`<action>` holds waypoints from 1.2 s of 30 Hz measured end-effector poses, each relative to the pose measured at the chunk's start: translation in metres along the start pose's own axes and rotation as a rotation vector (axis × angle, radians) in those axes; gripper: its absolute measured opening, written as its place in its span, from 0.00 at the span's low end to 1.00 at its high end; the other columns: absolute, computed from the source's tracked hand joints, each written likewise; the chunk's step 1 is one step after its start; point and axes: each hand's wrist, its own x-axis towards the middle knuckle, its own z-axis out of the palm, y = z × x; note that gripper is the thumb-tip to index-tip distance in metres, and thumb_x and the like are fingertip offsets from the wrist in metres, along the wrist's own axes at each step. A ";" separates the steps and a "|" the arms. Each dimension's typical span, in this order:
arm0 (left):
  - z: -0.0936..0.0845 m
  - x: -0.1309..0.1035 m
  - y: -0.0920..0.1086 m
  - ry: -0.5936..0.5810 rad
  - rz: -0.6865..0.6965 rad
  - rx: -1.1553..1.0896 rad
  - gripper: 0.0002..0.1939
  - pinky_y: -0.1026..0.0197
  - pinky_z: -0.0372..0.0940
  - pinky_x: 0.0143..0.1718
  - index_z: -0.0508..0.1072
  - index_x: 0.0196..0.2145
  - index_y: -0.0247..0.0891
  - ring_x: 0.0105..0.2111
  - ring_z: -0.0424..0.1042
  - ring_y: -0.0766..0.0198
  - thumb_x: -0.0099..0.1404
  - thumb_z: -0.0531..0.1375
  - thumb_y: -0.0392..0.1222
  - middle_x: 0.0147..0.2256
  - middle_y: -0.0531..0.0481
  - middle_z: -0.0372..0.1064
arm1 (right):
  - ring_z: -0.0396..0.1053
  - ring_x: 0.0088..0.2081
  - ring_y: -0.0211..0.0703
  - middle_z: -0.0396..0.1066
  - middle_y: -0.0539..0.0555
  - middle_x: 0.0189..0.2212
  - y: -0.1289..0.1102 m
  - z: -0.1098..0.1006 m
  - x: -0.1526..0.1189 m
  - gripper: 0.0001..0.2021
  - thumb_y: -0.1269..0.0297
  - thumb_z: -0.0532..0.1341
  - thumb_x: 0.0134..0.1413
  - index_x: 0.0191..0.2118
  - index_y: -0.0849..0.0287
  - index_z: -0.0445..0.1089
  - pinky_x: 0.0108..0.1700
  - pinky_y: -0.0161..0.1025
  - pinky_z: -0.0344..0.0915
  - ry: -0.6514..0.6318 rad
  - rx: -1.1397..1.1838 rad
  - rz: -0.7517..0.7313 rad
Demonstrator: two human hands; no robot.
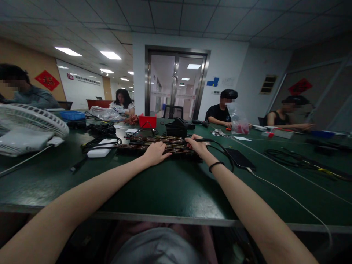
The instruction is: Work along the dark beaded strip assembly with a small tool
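Note:
A row of thin, dark rods (177, 147) with shiny copper-coloured marks lies side by side across the table in front of me. My left hand (155, 154) rests on the near side of the row, palm down, its thumb stretched out to the right. Near the right end of the rods, my right hand (197, 145) pinches a short black pen-like tool (184, 142) whose tip points left and down at them. A thick black cable (218, 143) runs from this hand off to the right. Contact between the tip and the rods is too small to make out.
On the green table (165, 194), a white power bank (101, 148) and black cables lie left, beside a white fan (27, 128). A phone (240, 159) on a white cord lies right. Beyond stand a black bag (176, 129) and red box (147, 121). Several people sit around.

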 end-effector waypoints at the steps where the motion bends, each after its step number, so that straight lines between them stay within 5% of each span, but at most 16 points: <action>1: 0.000 0.000 0.000 -0.002 -0.001 -0.001 0.22 0.52 0.65 0.47 0.73 0.45 0.33 0.45 0.73 0.49 0.75 0.53 0.57 0.46 0.38 0.73 | 0.63 0.20 0.38 0.67 0.48 0.15 -0.001 0.000 0.000 0.15 0.61 0.64 0.49 0.19 0.54 0.59 0.25 0.36 0.58 0.000 -0.005 0.000; 9: -0.002 0.000 0.001 -0.019 -0.006 -0.003 0.23 0.51 0.65 0.48 0.73 0.46 0.32 0.46 0.72 0.48 0.75 0.53 0.57 0.46 0.38 0.73 | 0.64 0.22 0.38 0.68 0.49 0.17 0.002 -0.004 0.000 0.15 0.59 0.65 0.48 0.19 0.54 0.59 0.26 0.36 0.60 0.012 0.044 0.039; 19: 0.001 0.000 -0.001 -0.001 0.009 -0.006 0.22 0.52 0.65 0.47 0.72 0.46 0.33 0.45 0.72 0.49 0.75 0.52 0.57 0.46 0.38 0.73 | 0.65 0.21 0.40 0.68 0.50 0.17 0.009 -0.028 0.015 0.18 0.54 0.68 0.48 0.23 0.52 0.58 0.21 0.36 0.61 0.249 0.281 0.164; 25: 0.001 0.000 -0.001 0.001 0.008 -0.010 0.22 0.53 0.64 0.46 0.72 0.45 0.33 0.45 0.72 0.50 0.75 0.53 0.57 0.44 0.39 0.73 | 0.68 0.22 0.43 0.71 0.53 0.18 0.013 -0.030 0.017 0.08 0.61 0.61 0.53 0.26 0.53 0.63 0.22 0.38 0.63 0.204 0.286 0.249; 36: 0.000 0.000 0.000 -0.004 0.003 0.007 0.23 0.53 0.65 0.46 0.72 0.45 0.33 0.45 0.72 0.50 0.75 0.52 0.58 0.45 0.39 0.73 | 0.67 0.22 0.41 0.70 0.51 0.18 -0.005 -0.020 0.010 0.06 0.65 0.60 0.49 0.25 0.55 0.62 0.23 0.35 0.60 0.084 0.354 0.210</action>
